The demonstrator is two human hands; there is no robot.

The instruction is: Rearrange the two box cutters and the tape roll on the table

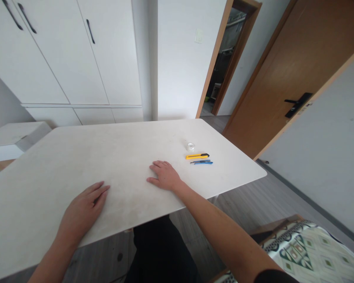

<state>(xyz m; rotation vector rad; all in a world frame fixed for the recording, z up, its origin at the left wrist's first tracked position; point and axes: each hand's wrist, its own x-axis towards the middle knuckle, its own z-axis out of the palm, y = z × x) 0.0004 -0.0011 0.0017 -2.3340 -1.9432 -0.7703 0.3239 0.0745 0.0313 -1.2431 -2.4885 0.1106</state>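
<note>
- Yellow plastic utility knife with a dark end (197,156) lies on the smooth white table (120,151), near your right hand (165,177); it looks light and stiff, best gripped mid-handle.
- Slim blue tool with a metallic tip (202,162) lies just beside it, nearer you; likely light, so take its blue body, not the tip.
- Clear, low, round object (190,146) sits just beyond the knife; probably slick, so pinch its sides.
- Your right fingers lie spread, holding nothing; your left hand (83,209) rests on the table, fingers loose and free.
</note>
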